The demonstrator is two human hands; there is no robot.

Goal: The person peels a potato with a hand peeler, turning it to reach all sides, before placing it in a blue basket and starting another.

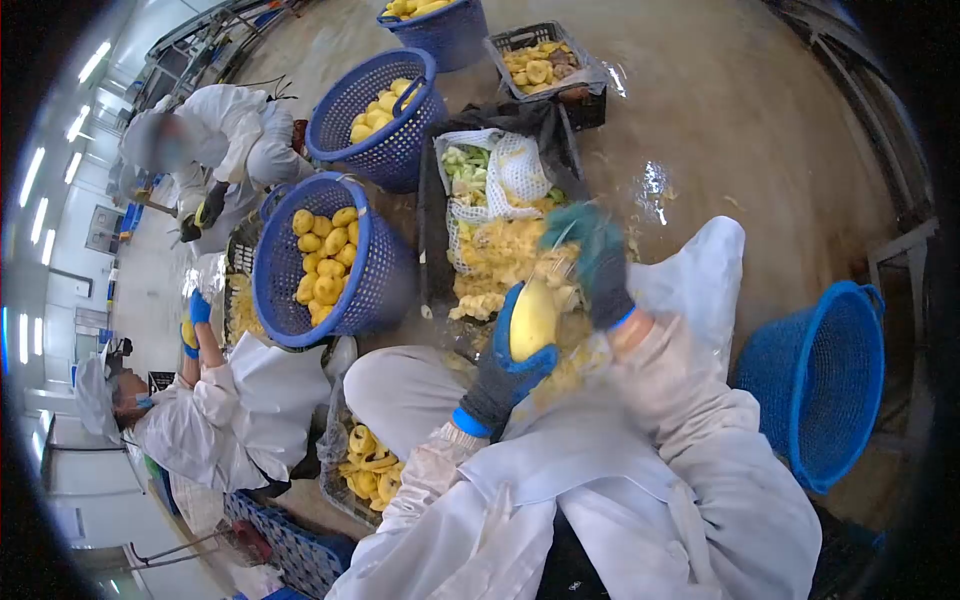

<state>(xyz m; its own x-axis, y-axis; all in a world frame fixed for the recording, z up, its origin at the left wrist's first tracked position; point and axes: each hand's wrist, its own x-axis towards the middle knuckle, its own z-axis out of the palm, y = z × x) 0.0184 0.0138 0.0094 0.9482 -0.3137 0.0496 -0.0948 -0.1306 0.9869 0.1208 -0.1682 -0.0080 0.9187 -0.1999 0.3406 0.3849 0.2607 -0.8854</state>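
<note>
An oblong yellow fruit (534, 322), smooth and pale as if peeled, rests in the grip of my left hand (500, 385). That hand wears a dark glove with blue fingers, wrapped round the fruit's lower side. My right hand (597, 262), in a teal glove, is just above and right of the fruit, smeared by motion; I cannot tell what it holds. Beneath both hands lie heaps of yellow peelings (492, 262) in a black crate (432, 240). White foam netting (516, 172) and green scraps (464, 168) fill the crate's far part.
To the left stand blue baskets (385, 290) (412, 165) of yellow fruit. A crate of peels (345, 485) is by my left knee, another crate (590, 110) farther ahead. On the right is a blue basket (800, 390). Two co-workers (215, 425) (235, 130) sit at left.
</note>
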